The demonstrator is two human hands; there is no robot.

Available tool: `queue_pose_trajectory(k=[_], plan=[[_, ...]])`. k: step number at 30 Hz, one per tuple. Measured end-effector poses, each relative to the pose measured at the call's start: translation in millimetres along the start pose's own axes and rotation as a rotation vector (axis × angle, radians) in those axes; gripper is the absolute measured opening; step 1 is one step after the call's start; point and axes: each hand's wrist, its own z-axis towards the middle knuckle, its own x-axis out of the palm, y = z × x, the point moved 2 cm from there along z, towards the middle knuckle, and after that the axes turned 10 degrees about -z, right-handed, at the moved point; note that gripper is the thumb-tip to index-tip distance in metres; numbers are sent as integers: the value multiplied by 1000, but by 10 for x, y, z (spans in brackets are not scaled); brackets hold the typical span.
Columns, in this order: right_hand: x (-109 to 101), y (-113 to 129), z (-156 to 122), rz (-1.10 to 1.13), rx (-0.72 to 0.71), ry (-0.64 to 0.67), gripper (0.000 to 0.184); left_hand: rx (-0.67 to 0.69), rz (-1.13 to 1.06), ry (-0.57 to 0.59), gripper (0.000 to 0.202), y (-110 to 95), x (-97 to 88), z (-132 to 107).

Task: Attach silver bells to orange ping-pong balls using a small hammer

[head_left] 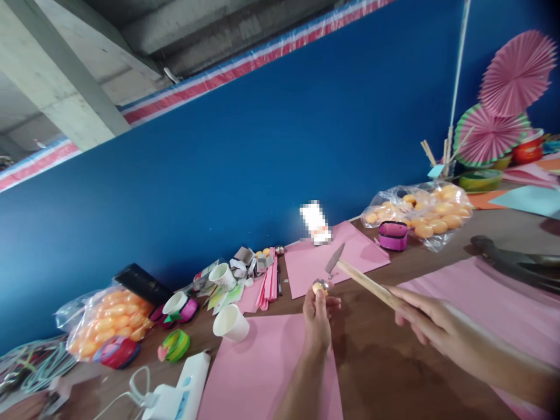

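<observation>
My left hand (318, 318) is closed with its fingertips around a small shiny ball (321, 286), silver and gold in colour, held above the table. My right hand (426, 318) is wrapped round the wooden handle of a small hammer (371, 286). Its grey, tapering metal head is above the ball and a little to its right, apart from it as far as I can see. Beneath my left forearm lies a pink paper sheet (271, 356). Behind the hammer head is more pink paper (301, 271).
Bags of orange balls lie at left (109, 321) and right (437, 213). A white paper cup (231, 324) and power strip (188, 385) stand left of my hands. Small boxes (245, 259) clutter the back. A black-handled tool (494, 254) lies at right. A blue wall (262, 151) rises behind.
</observation>
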Motion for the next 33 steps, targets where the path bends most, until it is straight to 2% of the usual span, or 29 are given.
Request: queue_pose_trajectory(k=[4,9,12,17,23,28,30,33], plan=[[-13,13,20,-32,3,29,35,-14,29,10,42,6,-7,-1],[-33,8,35,7,13,0,36,11,30,38,45,-16,0,-17],[-31,4,47,6,14,38,36,-3,23,31,44,-9,-8,-14],[-43,8,76,-1,31,-26,41,-1,-10,42,42,16,-23,6],[20,-31,30,-37,47,38,36,-11,-88,65,39,-26,3,-14],[57,-134,-22,-140,-37,-114,38,-25,-165,81,41,-64,43,-32],[76,-110,-42,-187,-60,-169,39,-39,-166,68,42,-57,43,-28],[104,11,-60,-231,-116,-170,34,-61,-163,46,40,-43,33,-16]])
